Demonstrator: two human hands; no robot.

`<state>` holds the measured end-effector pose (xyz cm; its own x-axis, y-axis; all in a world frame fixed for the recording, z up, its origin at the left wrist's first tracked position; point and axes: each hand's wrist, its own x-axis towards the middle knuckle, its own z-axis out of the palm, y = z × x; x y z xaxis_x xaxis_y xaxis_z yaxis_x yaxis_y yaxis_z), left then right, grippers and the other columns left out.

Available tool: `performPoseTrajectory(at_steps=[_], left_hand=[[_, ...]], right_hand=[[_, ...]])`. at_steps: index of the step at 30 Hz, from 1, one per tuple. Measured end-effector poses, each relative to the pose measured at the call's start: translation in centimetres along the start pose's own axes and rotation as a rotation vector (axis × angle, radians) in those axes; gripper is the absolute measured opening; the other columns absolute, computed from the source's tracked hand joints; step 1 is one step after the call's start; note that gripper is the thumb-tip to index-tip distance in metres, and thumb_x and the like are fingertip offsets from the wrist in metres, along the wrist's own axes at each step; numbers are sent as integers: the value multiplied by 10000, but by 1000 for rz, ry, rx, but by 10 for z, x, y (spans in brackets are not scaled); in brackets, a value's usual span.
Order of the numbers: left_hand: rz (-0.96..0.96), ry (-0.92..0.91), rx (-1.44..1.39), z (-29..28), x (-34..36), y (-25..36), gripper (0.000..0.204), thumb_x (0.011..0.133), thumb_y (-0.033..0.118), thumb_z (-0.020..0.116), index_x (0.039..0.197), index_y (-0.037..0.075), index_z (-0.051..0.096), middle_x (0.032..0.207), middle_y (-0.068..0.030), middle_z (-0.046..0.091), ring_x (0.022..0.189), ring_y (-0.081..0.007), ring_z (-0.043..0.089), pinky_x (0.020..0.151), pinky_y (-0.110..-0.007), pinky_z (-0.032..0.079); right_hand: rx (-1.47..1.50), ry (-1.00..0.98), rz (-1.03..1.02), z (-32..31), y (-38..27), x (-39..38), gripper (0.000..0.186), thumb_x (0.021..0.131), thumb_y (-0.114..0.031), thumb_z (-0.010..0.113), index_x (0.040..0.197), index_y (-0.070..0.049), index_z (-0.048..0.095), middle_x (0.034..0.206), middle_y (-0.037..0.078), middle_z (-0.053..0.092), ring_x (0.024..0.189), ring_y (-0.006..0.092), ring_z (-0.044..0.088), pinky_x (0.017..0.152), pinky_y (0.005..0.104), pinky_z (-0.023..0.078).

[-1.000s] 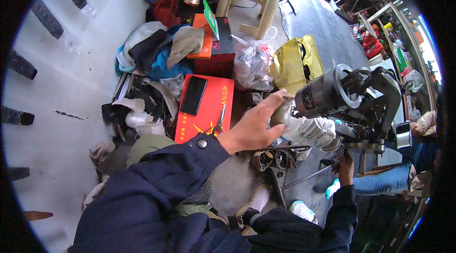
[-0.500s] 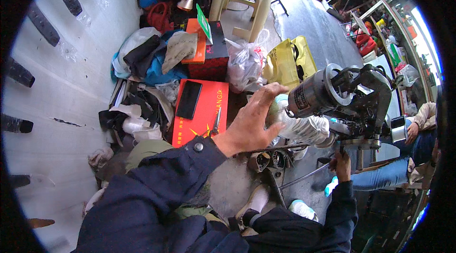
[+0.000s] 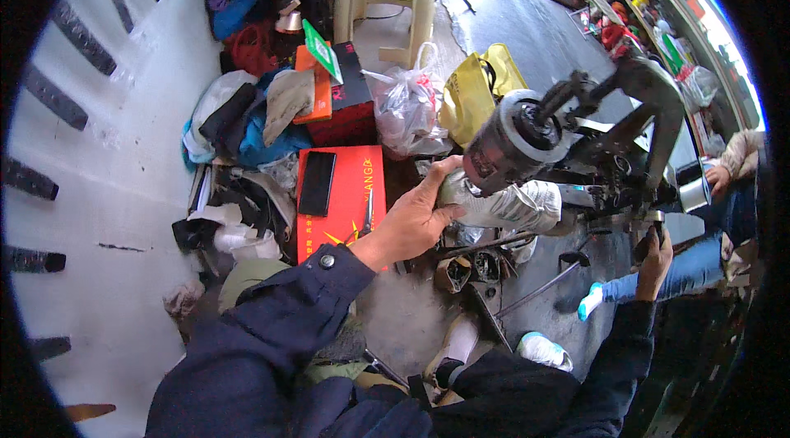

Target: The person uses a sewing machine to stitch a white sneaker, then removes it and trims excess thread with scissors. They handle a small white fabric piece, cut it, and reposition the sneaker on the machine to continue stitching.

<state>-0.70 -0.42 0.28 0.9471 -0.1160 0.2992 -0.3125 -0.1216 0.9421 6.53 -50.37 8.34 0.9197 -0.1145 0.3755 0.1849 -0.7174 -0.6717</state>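
Pale shoe (image 3: pixel 506 206), as best it can be told, sits right of centre in the frame, under the round head (image 3: pixel 498 150) of a dark metal machine (image 3: pixel 662 134) and partly hidden by it. Your left hand (image 3: pixel 420 212) is clamped on its near end, thumb below, fingers above. Your right hand (image 3: pixel 654 261), lower right of the frame, is up against a dark round part (image 3: pixel 650 218) at the machine's edge; cannot tell whether your fingers wrap a handle there.

Risks, as judged. Left fingertips lie just beside the head: if it drops or turns while they are so near, you could get nipped. Pale upper looks soft and creased; a loose hold could let it bunch or twist off line. Contact point hidden under the head, so a drift could go unseen. Should your two hands fall out of step, the material may drag.

Right side is tight: another person's jeans leg (image 3: pixel 658 269) shows near your right hand, so a wide elbow swing might knock it. Yellow bag (image 3: pixel 461 105) stands near the head, upper centre; its loose handles could snag.
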Motion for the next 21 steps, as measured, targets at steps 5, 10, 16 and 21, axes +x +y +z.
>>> performPoseTrajectory(at_steps=[5, 10, 16, 21], left_hand=[[35, -15, -69, 2, -4, -12, 745, 964, 0, 603, 1574, 149, 203, 1457, -128, 475, 1247, -184, 487, 1043, -325, 407], [-3, -57, -152, 1, -1, -21, 733, 968, 11, 601, 1571, 143, 207, 1454, -119, 465, 1262, -189, 473, 1059, -320, 389], [21, -35, -171, 5, -1, -17, 682, 971, 6, 589, 1546, 141, 248, 1445, -115, 472, 1271, -208, 476, 1071, -330, 377], [-26, -56, -126, 3, 1, -8, 642, 970, -7, 578, 1515, 147, 276, 1402, -110, 491, 1252, -212, 490, 1073, -332, 371]], right_hand=[[66, 103, 140, 10, 100, 1, 163, 1016, -232, 561, 1027, -69, 575, 607, 28, 494, 445, 109, 438, 411, 276, 311], [213, -253, 560, 62, 95, -38, 232, 996, -202, 596, 1106, -3, 641, 851, 56, 624, 706, 119, 518, 596, 289, 429], [287, -400, 456, 70, -33, -53, 221, 971, -232, 642, 1031, -21, 613, 746, 25, 605, 619, 119, 549, 558, 290, 423], [231, -91, 219, 19, -47, -13, 191, 1017, -229, 546, 990, -48, 599, 754, -15, 547, 648, 82, 503, 576, 245, 392]])
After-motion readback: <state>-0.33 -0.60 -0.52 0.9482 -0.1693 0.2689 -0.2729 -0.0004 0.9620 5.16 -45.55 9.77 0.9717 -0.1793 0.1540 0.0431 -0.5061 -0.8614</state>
